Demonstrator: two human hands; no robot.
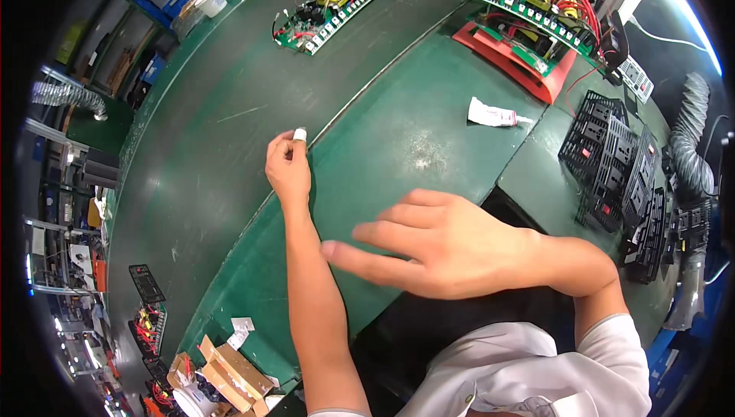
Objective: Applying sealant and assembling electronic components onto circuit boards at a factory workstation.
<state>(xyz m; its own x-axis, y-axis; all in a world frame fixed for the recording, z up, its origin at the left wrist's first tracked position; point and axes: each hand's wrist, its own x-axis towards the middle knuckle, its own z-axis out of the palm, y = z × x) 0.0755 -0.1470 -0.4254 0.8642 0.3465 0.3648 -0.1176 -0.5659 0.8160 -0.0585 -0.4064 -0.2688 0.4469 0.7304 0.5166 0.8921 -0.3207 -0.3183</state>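
Observation:
My left hand (289, 172) reaches out over the seam between the grey belt-like strip and the green worktop. Its fingers are curled in, and a small white covering or cap (300, 134) shows at the thumb tip; whether anything lies inside the curl is hidden. Nearer my body, my right hand (448, 245) hovers palm down over the green top, fingers apart and slightly blurred, with nothing in it. Beyond it lies a white squeeze tube (492, 114) with a narrow nozzle, untouched by either hand.
A green circuit board (329, 26) with red wires lies on the grey strip (207, 126). Another board (521, 7) rests above a red stand (528, 72). Black slotted socket panels (605, 156) stack at the right, beside a silver duct (693, 134). Cardboard boxes (233, 375) sit lower left.

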